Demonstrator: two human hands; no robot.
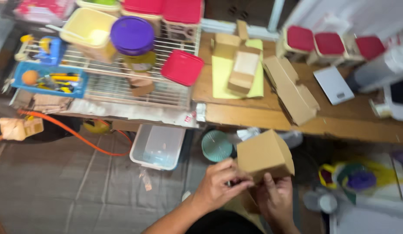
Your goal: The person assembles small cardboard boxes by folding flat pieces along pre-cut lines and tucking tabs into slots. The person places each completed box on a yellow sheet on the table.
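I hold a small brown cardboard box (264,154) in front of me, below the edge of the wooden table (253,117). My left hand (218,184) grips its near lower corner with the fingers curled over the flap. My right hand (276,200) pinches the box's underside from the right. Both hands touch each other under the box.
On the table lie a stack of flat cardboard boxes (292,91), folded boxes on a yellow sheet (236,71), a white scale (333,84) and red-lidded containers (329,43). A wire rack (123,82) holds a purple-lidded jar (133,39). A clear bin (158,147) and orange hose (80,138) are on the floor.
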